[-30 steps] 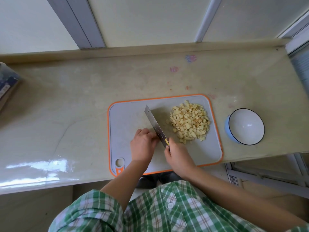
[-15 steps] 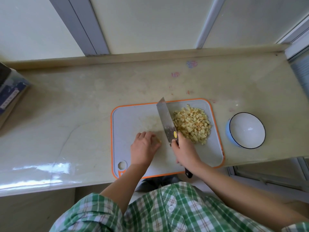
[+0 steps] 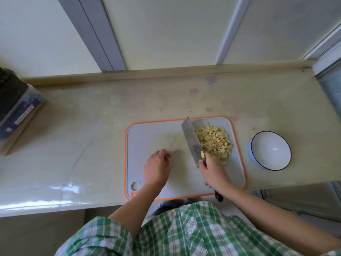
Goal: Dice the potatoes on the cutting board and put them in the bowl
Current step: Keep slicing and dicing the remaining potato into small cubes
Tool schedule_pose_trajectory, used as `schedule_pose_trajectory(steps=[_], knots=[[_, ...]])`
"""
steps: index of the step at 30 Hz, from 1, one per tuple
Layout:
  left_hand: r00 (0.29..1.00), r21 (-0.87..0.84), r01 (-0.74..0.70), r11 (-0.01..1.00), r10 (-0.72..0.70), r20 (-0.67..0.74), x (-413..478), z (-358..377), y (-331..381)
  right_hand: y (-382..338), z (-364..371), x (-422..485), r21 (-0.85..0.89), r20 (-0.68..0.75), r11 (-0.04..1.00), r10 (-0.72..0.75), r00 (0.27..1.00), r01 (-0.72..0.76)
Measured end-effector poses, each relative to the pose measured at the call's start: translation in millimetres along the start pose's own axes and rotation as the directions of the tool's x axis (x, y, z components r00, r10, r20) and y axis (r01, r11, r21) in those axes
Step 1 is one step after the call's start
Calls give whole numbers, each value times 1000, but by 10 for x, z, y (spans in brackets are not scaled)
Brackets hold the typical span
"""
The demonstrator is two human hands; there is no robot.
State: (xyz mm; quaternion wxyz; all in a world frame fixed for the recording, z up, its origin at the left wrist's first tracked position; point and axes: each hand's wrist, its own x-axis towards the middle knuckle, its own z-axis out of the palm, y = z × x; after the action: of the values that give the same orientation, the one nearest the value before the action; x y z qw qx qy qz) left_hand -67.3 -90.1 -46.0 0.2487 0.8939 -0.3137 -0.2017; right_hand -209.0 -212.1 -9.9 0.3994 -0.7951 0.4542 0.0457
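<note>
A pile of diced potato [image 3: 215,142] lies on the right part of the grey cutting board [image 3: 147,137] with an orange rim. My right hand [image 3: 214,172] grips the handle of a cleaver [image 3: 191,141], whose blade stands against the left side of the pile. My left hand [image 3: 157,167] hovers over the board's middle with loosely curled fingers and holds nothing. A white bowl [image 3: 270,150] with a dark rim stands empty on the counter, right of the board.
The board lies near the front edge of a beige stone counter [image 3: 92,126]. A dark box [image 3: 16,108] sits at the counter's far left. A wall with grey strips rises behind the counter.
The cleaver has swung to the right against the potato pile, pushing the dice closer together. My left hand has let go of the blade and drawn back to the left.
</note>
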Motion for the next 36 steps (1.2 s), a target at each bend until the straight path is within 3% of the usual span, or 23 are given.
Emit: schedule_pose_trajectory(steps=[2,4,6,13,16,18,23,27,30,33,36], knots=[[992,-225,78,971,-54,111,23,-64,201,-11,-73,-3,-110,-53,991,-85,995,79],[957,-524,237,818,-105,269,45,-148,479,-82,-116,-37,-231,-103,961,-182,978,155],[924,-668,344,660,-110,367,72,-187,735,-148,-143,-75,-270,-116,935,-269,956,230],[929,-612,362,703,-216,301,120,-120,947,-25,-336,-100,-168,18,913,-375,927,373],[911,-629,410,660,-271,310,114,-108,956,90,-416,-2,-120,-14,906,-410,912,405],[904,-653,427,625,-306,298,107,-90,990,94,-413,59,-100,64,900,-420,905,425],[909,-677,408,612,-346,235,57,-108,1045,168,-420,151,-77,111,972,-215,970,224],[912,-678,398,618,-344,221,26,-162,1085,154,-440,128,-153,138,921,-339,931,358],[917,-661,388,642,-342,206,3,-136,1093,119,-448,146,-106,115,963,-236,965,248],[928,-645,366,671,-317,197,-5,-147,1118,52,-477,146,-118,149,945,-288,946,306],[937,-643,347,683,-287,202,-27,-179,1162,-16,-541,155,-90,103,972,-209,972,219]])
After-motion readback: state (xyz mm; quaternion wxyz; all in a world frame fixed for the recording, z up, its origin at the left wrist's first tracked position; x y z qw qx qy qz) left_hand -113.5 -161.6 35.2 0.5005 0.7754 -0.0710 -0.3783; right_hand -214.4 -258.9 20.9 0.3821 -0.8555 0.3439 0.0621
